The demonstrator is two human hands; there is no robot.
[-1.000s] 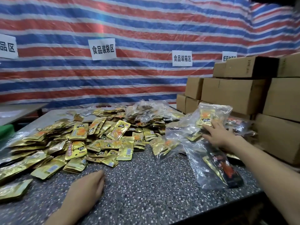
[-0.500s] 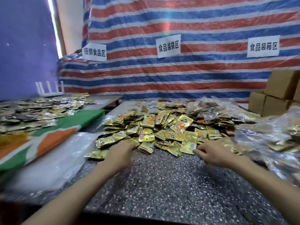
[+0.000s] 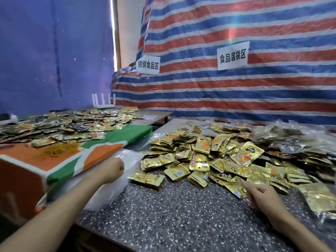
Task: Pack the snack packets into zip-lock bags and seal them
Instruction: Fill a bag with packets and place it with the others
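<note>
Left fingers (image 3: 119, 168) curled on clear bags (image 3: 107, 195), grip unclear, right fingers (image 3: 252, 190) loosely curled, empty, beside snack packets (image 3: 200, 160)

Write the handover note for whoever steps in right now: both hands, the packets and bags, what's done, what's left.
Left hand: fingers curled, on the clear plastic bags at the table's left edge; cannot tell whether it grips one.
Right hand: loosely curled, empty, at the near edge of the snack packets.
Packets: a loose heap mid-table.
Done: filled bags lie at the far right; their seals cannot be made out.
Left: take a bag, fill it from the heap, seal it. Most packets are loose.
</note>
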